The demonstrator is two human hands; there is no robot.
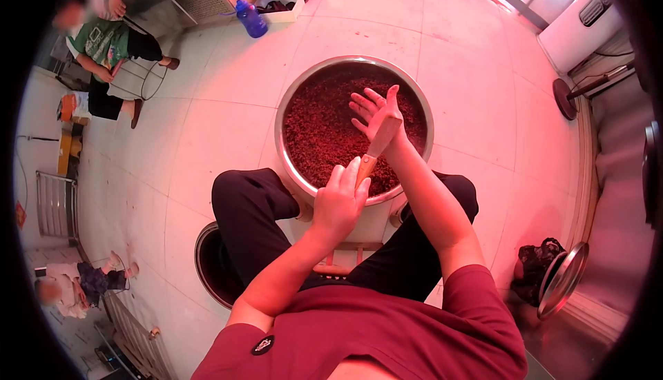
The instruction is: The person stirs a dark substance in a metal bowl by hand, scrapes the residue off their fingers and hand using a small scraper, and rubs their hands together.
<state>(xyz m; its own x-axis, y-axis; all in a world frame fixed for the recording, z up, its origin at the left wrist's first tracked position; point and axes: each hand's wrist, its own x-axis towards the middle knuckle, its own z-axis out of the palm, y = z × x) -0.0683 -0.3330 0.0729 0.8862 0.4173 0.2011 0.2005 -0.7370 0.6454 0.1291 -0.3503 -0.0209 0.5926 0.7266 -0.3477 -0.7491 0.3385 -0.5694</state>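
Observation:
My left hand [338,197] is closed around the wooden handle of a scraper [385,136] with a flat, wide metal blade. The blade points up and to the right, lying across the base of my right palm or wrist. My right hand [376,112] is open, palm toward me and fingers spread, with dark specks on the fingers. It is above a large round metal pot [282,135] between my knees. A dark red, grainy mass [318,128] fills much of the pot, with a darker, wet-looking area near the far side.
A dark bucket [200,262] stands by my left leg. On the right are a metal lid [568,282] and a black plastic bag [535,262]. A blue jug [251,20] and a white box [293,11] sit ahead. One person [103,45] sits upper left, another [69,287] lower left.

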